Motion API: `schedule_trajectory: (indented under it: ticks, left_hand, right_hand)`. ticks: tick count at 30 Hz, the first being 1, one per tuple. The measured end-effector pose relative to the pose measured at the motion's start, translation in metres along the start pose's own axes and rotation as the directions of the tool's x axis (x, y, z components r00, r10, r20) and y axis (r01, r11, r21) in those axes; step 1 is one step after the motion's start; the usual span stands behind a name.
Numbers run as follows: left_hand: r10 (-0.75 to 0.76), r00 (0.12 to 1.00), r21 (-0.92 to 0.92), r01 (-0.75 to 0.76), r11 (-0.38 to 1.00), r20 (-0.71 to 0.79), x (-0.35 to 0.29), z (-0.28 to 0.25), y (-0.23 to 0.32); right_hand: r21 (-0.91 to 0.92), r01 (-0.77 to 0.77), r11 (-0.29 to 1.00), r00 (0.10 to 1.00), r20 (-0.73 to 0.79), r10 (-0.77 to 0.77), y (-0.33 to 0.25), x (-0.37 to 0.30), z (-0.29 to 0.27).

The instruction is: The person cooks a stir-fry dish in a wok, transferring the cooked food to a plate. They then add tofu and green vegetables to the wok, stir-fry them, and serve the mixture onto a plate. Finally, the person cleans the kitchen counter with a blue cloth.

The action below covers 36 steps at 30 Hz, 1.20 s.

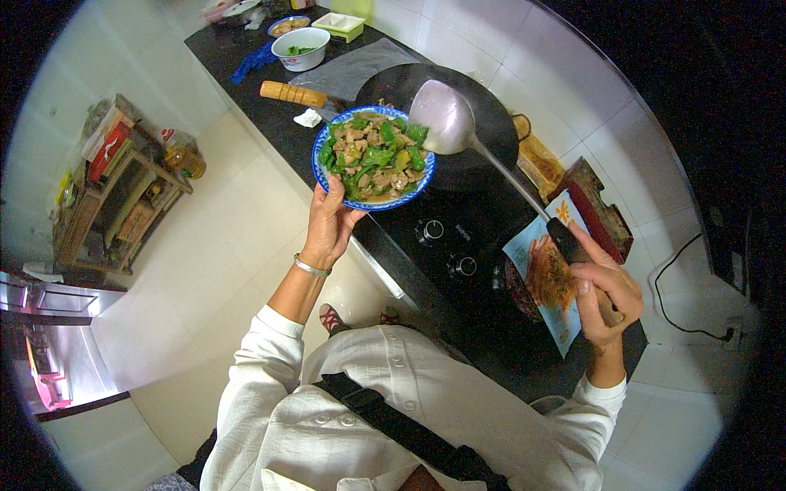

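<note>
My left hand grips the near edge of a blue-rimmed dish. It holds stir-fried meat pieces and green peppers in some sauce. In my right hand is the dark handle of a long metal wok spatula. Its broad blade is at the dish's right edge, by a piece of green pepper; whether it touches the food I cannot tell. Behind the dish and blade sits a dark wok on the stove, its inside partly hidden.
A wooden-handled knife lies left of the wok, with a crumpled white scrap nearby. Farther back are a white bowl with greens and a blue cloth. Stove knobs and a colourful packet are at the right.
</note>
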<state>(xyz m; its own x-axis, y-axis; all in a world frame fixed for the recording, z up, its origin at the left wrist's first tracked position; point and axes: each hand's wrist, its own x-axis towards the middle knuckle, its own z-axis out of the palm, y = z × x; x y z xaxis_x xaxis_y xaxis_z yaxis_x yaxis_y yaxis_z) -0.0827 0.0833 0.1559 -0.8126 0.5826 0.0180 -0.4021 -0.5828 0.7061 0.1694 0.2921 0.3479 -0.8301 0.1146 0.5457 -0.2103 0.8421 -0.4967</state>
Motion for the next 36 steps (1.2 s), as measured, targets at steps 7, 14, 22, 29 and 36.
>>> schedule_trajectory:
  ticks: [7,14,22,29,36]
  left_hand:
    - [-0.004,1.000,-0.010,0.004,1.000,-0.017,-0.003,0.002,0.000]
    - [-0.006,1.000,-0.006,0.006,1.000,-0.030,-0.002,0.000,-0.001]
    - [-0.019,0.999,-0.068,0.016,0.998,-0.038,-0.002,0.000,-0.004]
    - [-0.022,0.996,-0.021,0.021,1.000,-0.086,-0.014,0.000,-0.002]
    - [-0.011,0.987,-0.043,0.004,0.999,-0.159,-0.033,-0.015,0.001]
  right_hand:
    - [-0.057,0.068,0.996,0.997,-0.018,-0.069,0.005,0.004,-0.002]
    - [-0.002,0.055,0.998,0.998,-0.040,-0.055,0.012,0.002,-0.006]
    - [0.589,-0.143,0.796,0.880,-0.292,0.374,0.059,0.011,-0.003]
    - [0.663,-0.492,0.565,0.715,-0.062,0.696,0.130,0.059,-0.004]
    - [0.738,-0.566,0.367,0.675,0.159,0.721,0.179,0.103,0.027]
